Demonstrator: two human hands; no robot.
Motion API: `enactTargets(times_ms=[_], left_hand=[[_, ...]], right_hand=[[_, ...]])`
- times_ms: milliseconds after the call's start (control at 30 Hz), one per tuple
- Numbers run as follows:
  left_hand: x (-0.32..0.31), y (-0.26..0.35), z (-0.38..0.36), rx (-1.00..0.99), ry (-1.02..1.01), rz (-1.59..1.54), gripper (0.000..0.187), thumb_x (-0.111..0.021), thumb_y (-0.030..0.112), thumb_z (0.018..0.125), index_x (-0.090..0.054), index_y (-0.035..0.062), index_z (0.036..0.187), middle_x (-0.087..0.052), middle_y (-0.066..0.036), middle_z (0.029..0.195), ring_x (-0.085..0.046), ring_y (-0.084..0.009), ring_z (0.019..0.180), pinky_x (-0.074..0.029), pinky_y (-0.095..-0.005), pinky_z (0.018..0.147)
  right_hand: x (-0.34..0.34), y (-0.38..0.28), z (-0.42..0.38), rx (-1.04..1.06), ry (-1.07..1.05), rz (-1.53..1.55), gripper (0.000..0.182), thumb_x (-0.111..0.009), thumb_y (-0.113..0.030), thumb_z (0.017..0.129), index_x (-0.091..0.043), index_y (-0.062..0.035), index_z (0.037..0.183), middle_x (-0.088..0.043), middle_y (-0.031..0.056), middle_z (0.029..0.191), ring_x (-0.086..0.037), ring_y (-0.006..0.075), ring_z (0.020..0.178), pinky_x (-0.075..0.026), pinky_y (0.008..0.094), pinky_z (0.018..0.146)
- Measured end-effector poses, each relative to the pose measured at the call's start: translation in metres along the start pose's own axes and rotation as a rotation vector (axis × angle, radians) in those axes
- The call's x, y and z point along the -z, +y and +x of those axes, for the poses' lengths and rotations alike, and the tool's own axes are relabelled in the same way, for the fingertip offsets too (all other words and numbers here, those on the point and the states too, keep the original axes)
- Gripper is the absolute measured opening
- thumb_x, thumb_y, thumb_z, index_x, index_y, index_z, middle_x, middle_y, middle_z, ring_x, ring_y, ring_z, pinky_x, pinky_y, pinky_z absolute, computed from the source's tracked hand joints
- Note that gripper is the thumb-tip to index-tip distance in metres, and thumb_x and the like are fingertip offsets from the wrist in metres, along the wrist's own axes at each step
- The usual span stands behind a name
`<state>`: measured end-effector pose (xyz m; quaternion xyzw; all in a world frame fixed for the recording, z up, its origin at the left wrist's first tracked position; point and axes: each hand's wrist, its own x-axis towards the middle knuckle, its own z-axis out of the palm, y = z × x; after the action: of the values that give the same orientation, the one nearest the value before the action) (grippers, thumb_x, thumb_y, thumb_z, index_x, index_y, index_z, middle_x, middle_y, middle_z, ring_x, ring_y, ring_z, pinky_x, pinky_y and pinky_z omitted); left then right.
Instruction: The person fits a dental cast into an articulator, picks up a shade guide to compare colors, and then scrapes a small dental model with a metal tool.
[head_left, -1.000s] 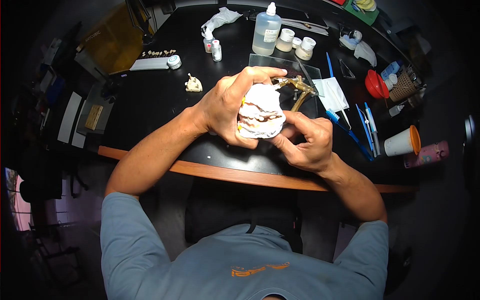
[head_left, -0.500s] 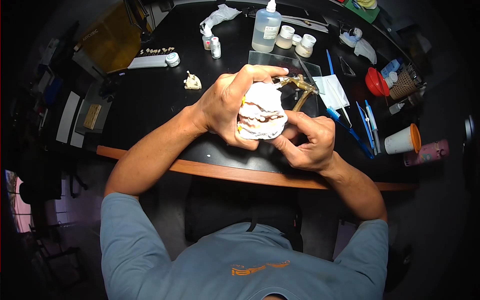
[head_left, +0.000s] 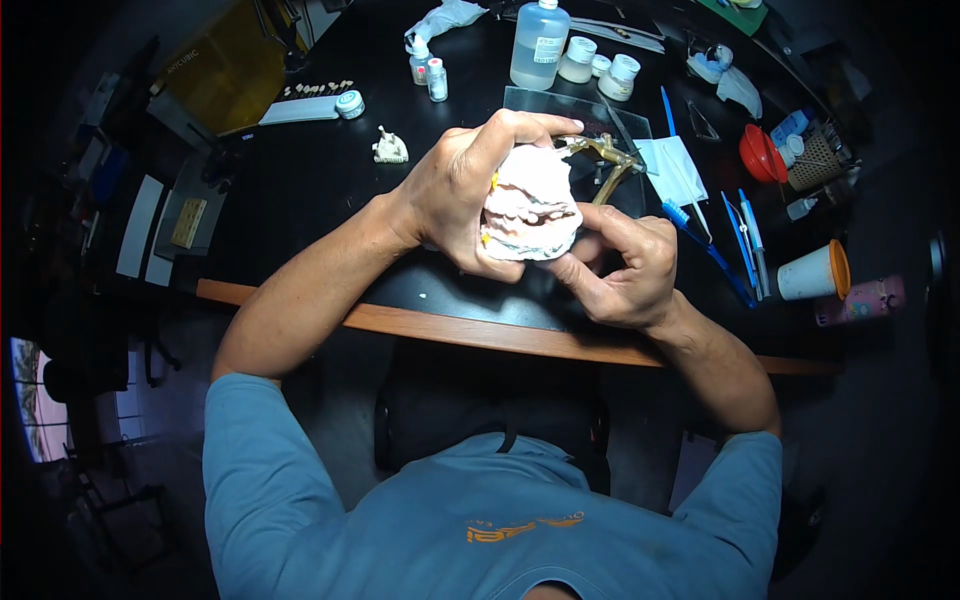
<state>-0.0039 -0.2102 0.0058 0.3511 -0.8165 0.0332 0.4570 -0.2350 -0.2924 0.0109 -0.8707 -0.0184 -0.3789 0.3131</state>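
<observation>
A pair of white plaster dental models (head_left: 530,195), teeth facing me, is held above the front of the desk. Yellow bits show along their left side. They are joined to a brass-coloured articulator (head_left: 608,152), whose arms stick out behind to the right. My left hand (head_left: 450,190) is wrapped round the models from the left, fingers over the top and thumb beneath. At their lower right edge, my right hand (head_left: 632,265) is closed, with thumb and index finger touching the plaster. Its other fingers are curled and partly hidden.
Behind the models lie a glass plate (head_left: 530,98), a large clear bottle (head_left: 540,50) and small jars (head_left: 620,78). Blue-handled tools (head_left: 748,235), a red bowl (head_left: 760,152) and a white cup (head_left: 805,275) are on the right. A small tooth model (head_left: 390,147) sits left.
The whole view has shifted slightly, and its lighting looks bluer. Both hands keep nearly the same hold on the dental models, which appear turned very little, if at all.
</observation>
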Motion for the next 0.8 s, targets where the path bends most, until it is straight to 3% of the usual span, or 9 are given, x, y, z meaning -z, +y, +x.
enactTargets(times_ms=[200, 300, 600, 800], left_hand=[[0.0005, 0.0008, 0.0025, -0.014, -0.008, 0.012, 0.099, -0.094, 0.04, 0.053, -0.045, -0.0034, 0.127, -0.06, -0.041, 0.134, -0.074, -0.0395, 0.112, -0.062, -0.0375, 0.088], [-0.0056, -0.0052, 0.0035, -0.092, 0.098, 0.019, 0.099, -0.091, 0.049, 0.055, -0.054, -0.0113, 0.124, -0.064, -0.025, 0.134, -0.076, -0.0278, 0.088, -0.065, -0.0313, 0.077], [-0.0029, 0.0001, 0.0034, -0.024, 0.078, 0.028, 0.092, -0.09, 0.05, 0.056, -0.056, -0.0092, 0.118, -0.067, -0.027, 0.129, -0.077, -0.0271, 0.087, -0.065, -0.0309, 0.073], [-0.0017, -0.0002, 0.0077, -0.095, 0.085, 0.08, 0.089, -0.089, 0.049, 0.056, -0.056, -0.0079, 0.115, -0.067, -0.027, 0.13, -0.077, -0.0276, 0.081, -0.064, -0.0298, 0.07]], right_hand=[[0.0002, 0.001, -0.0013, 0.007, 0.009, 0.007, 0.032, -0.089, -0.01, 0.081, -0.075, 0.0074, 0.103, -0.068, 0.005, 0.058, -0.065, 0.0092, 0.048, -0.047, 0.0242, 0.046], [0.0006, 0.0006, -0.0011, 0.009, 0.009, 0.004, 0.032, -0.089, -0.01, 0.08, -0.075, 0.0074, 0.103, -0.068, 0.0052, 0.057, -0.064, 0.0093, 0.048, -0.047, 0.0244, 0.045], [0.0024, -0.0011, 0.0002, 0.015, -0.001, 0.012, 0.031, -0.088, -0.01, 0.081, -0.075, 0.0076, 0.103, -0.067, 0.0056, 0.057, -0.063, 0.0085, 0.047, -0.046, 0.0241, 0.044], [0.0024, -0.0003, -0.0007, 0.009, -0.023, 0.022, 0.031, -0.088, -0.01, 0.081, -0.075, 0.0078, 0.103, -0.067, 0.0059, 0.057, -0.063, 0.0088, 0.047, -0.046, 0.0241, 0.044]])
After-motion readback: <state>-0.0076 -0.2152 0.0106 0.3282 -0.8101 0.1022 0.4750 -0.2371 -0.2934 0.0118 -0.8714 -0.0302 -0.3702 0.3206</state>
